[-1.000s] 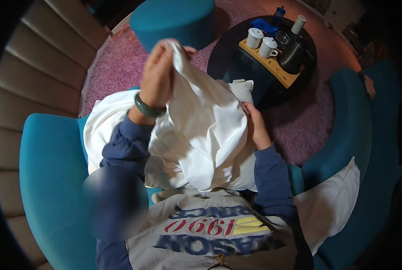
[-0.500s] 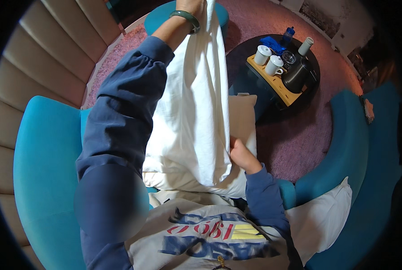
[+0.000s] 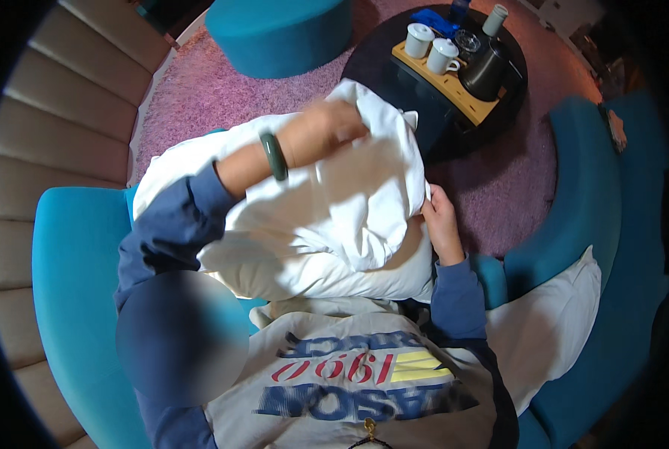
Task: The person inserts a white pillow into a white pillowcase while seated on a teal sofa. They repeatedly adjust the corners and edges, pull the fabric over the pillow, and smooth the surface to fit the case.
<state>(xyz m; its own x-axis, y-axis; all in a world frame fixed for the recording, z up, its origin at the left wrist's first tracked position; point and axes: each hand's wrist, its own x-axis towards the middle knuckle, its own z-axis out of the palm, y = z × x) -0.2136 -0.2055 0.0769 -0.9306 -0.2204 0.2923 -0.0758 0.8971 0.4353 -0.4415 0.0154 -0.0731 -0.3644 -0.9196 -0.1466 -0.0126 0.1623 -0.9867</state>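
A loose white cloth [image 3: 312, 198], which looks like a pillowcase, lies bunched over a white pillow [image 3: 274, 269] in front of my body. My left hand [image 3: 321, 133], with a dark green bangle at the wrist, hovers over or touches the far part of the cloth. Motion smears its fingers, so whether they grip the fabric is unclear. At the cloth's right edge, my right hand [image 3: 444, 223] pinches the fabric between thumb and fingers. Folds hide much of the pillow underneath.
Ahead to the right stands a dark round table [image 3: 379, 97] bearing a wooden tray [image 3: 446, 90], two white lidded cups and a black kettle [image 3: 485, 71]. A teal ottoman [image 3: 282, 34] sits far ahead. Another white pillow [image 3: 551, 329] rests on the teal sofa at right.
My left hand came down from high up, and the stretched white cloth dropped into a loose heap on the pillow. My right hand shifted slightly right and farther out, still at the cloth's edge.
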